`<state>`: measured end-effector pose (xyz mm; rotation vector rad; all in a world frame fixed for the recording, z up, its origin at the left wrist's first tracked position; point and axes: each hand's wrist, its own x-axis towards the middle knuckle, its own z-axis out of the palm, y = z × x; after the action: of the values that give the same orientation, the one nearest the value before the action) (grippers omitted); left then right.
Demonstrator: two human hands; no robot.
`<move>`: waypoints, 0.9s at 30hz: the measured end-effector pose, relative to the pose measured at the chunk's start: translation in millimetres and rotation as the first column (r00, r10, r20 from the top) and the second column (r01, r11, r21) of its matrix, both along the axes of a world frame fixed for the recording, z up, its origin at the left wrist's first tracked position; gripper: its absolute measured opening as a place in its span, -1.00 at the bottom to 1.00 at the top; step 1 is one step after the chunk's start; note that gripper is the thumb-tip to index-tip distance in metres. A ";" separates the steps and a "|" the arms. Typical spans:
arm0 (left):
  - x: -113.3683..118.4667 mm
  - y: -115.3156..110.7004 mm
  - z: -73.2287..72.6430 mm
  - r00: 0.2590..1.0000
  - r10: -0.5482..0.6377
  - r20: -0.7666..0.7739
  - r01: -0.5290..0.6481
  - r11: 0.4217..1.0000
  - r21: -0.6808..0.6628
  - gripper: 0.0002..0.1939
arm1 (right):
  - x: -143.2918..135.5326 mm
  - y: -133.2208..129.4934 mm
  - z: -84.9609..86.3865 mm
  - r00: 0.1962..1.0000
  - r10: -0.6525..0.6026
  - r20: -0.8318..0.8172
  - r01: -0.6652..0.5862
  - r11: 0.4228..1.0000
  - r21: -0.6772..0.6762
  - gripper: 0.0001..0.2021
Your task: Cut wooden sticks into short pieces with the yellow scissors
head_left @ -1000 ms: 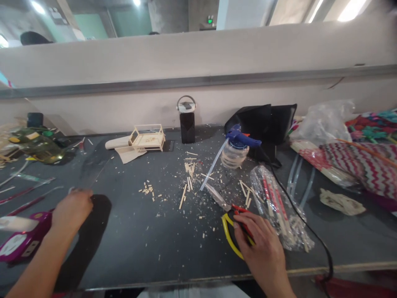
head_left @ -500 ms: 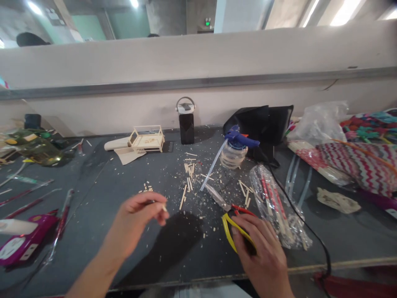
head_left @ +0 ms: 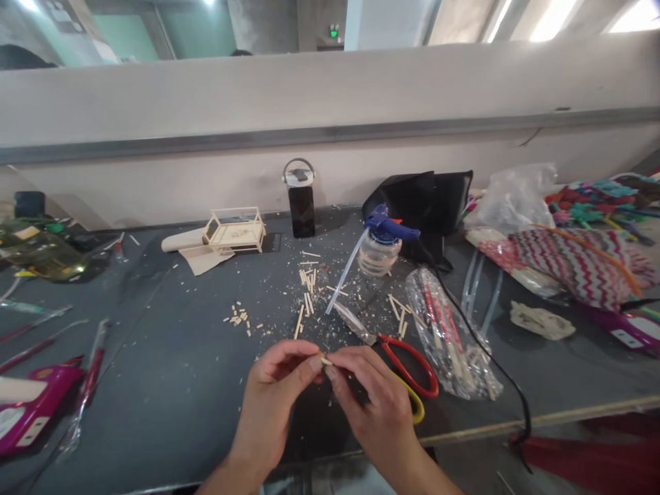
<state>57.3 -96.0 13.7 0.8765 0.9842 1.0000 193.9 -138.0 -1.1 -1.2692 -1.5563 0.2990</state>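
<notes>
A tiny piece of pale wood [head_left: 324, 361] is pinched between the fingertips of my left hand [head_left: 281, 392] and my right hand [head_left: 371, 395], which meet near the table's front. Scissors [head_left: 361, 328] with one red and one yellow handle lie on the table, the yellow one partly hidden behind my right hand. Just beyond my hands are thin wooden sticks [head_left: 308, 304] and small crumbs. A group of short cut pieces [head_left: 238, 315] lies to the left. Farther back stands a small wooden frame model [head_left: 236, 234].
A blue glue gun [head_left: 386, 223] rests on a jar [head_left: 379, 256]. Behind stands a black bottle [head_left: 302, 212]. Plastic-wrapped sticks [head_left: 448, 337] and a black cable [head_left: 479, 337] lie right. At far left is a magenta device [head_left: 41, 405].
My right hand has let go of the scissors and moved left to the small wooden piece. My left hand has moved right to meet it. The camera view has shifted slightly right.
</notes>
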 end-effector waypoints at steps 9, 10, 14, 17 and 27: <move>-15.1 2.9 -2.2 0.854 0.010 -0.520 0.335 0.754 0.565 -0.83 | 10.0 -7.7 -4.9 0.986 -0.029 0.163 0.029 1.000 0.001 -0.84; -15.9 2.6 -3.1 0.830 0.015 -0.558 0.392 0.695 0.602 -0.82 | 11.0 -8.5 -6.0 0.983 -0.023 0.183 0.022 1.000 0.006 -0.83; -15.7 -0.2 -6.9 0.762 -0.005 -0.648 0.510 0.622 0.594 -0.83 | 11.3 -12.0 -5.9 0.979 0.020 0.204 -0.019 1.000 -0.008 -0.84; -14.4 -2.6 -7.6 0.723 -0.083 -0.686 0.553 0.665 0.502 -0.92 | 12.6 -14.3 -3.3 0.969 0.063 0.238 -0.057 0.998 -0.032 -0.83; -18.6 -0.1 -9.8 0.939 -0.205 -0.276 0.250 0.958 0.141 -0.82 | 72.7 -25.9 -35.6 0.701 -0.251 0.668 0.422 0.901 -0.104 -0.57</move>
<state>38.8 -96.1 4.0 1.2631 0.9950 0.7928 266.5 -163.9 -36.6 -1.9776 -1.8305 -0.2267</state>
